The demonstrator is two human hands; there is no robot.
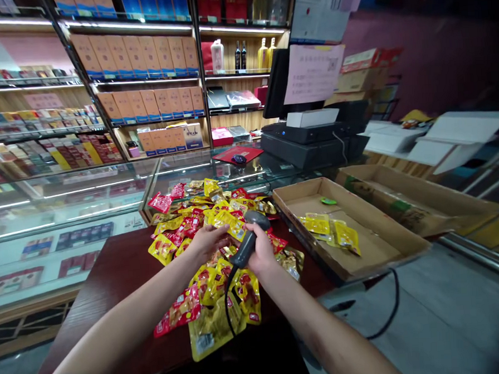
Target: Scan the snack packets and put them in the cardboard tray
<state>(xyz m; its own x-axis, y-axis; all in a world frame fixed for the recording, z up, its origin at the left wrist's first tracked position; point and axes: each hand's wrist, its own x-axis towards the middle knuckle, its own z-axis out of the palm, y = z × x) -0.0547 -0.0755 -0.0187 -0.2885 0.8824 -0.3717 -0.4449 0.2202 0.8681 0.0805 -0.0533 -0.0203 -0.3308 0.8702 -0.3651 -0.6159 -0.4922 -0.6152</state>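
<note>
A handheld barcode scanner (248, 242) is gripped in the right hand (261, 250), its fingers wrapped around the handle and its black cable (228, 305) trailing down across the heap. The left hand (206, 239) is held with the fingers spread, laid over a heap of red and yellow snack packets (221, 283), just beside the scanner; no packet is clearly pinched. The heap is spread on a dark wooden counter (112, 283). To the right, a shallow cardboard tray (316, 192) is placed on the counter's edge, with a few yellow packets (329, 230) lying inside. Behind are a glass display case (66, 202) and a cash register monitor (275, 85).
</note>
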